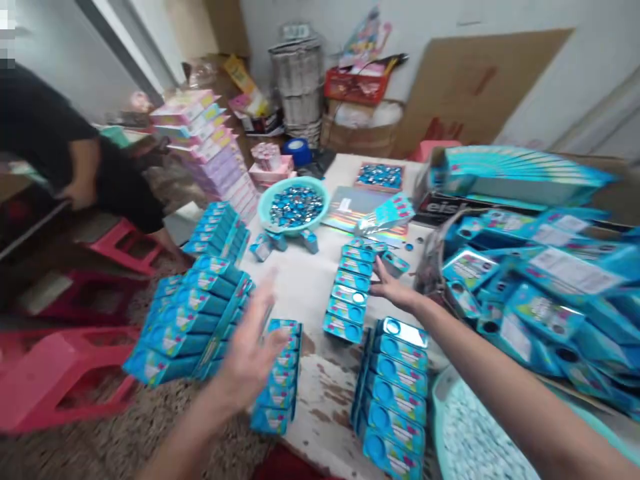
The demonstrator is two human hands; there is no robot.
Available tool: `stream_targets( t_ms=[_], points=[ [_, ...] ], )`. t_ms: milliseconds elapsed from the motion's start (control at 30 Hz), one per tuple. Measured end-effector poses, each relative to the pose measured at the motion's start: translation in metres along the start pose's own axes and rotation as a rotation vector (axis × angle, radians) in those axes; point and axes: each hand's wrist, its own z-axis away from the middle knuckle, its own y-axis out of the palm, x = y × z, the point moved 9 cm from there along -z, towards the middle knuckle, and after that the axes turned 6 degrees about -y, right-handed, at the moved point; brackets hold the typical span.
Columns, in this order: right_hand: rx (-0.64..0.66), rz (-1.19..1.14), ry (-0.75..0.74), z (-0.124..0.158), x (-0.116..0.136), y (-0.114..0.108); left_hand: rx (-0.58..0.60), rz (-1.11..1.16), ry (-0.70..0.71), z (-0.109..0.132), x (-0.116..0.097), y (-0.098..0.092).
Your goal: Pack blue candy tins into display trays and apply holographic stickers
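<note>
My right hand [393,285] reaches to the right side of the middle row of small blue boxes [345,293], its fingers at the row's far end near a loose blue box [395,262]. Whether it grips a box is hard to make out. My left hand [255,340] is smeared by motion above a short row of blue boxes [280,380]; no object shows in it. Left of it, blue boxes [190,320] are stacked in rows at the table edge. Another row of boxes with round recesses [395,400] lies nearer me on the right.
A turquoise basin [320,220] holds small shiny blue pieces. At right stand a carton [430,207] of flat blue sheets, a heap of blue boxes [540,293] and a tub of pale pieces [443,407]. Red stools [60,387] and another person [75,147] are at left.
</note>
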Motion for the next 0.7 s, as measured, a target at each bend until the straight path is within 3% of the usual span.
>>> stream_targets(
  t_ms=[100,200,267,333,433,467,533,600,700],
  points=[
    [-0.021,-0.101,0.007,0.004,0.015,0.002,0.102,0.150,0.014,-0.043,-0.016,0.060],
    [0.022,0.073,-0.108,0.006,0.031,0.007,0.235,0.007,-0.023,-0.078,-0.009,0.120],
    [0.053,0.159,-0.149,0.006,0.037,0.008,0.351,-0.085,-0.043,-0.089,-0.001,0.142],
    [0.030,0.168,-0.137,0.002,0.041,0.002,0.335,-0.097,-0.023,-0.099,-0.003,0.138],
    [-0.177,0.192,-0.143,-0.006,0.051,-0.018,0.099,-0.032,0.065,-0.115,-0.018,0.111],
    [-0.227,0.226,-0.172,-0.009,0.056,-0.020,0.074,-0.008,0.065,-0.120,-0.019,0.111],
    [-0.222,0.313,-0.235,-0.015,0.062,-0.015,0.168,0.062,0.022,-0.127,-0.010,0.129],
    [-0.135,0.317,-0.202,-0.020,0.057,-0.006,0.289,0.206,-0.026,-0.129,0.007,0.149],
    [-0.142,0.125,0.002,-0.018,0.037,-0.012,0.231,0.541,-0.179,-0.126,0.044,0.151]
  ],
)
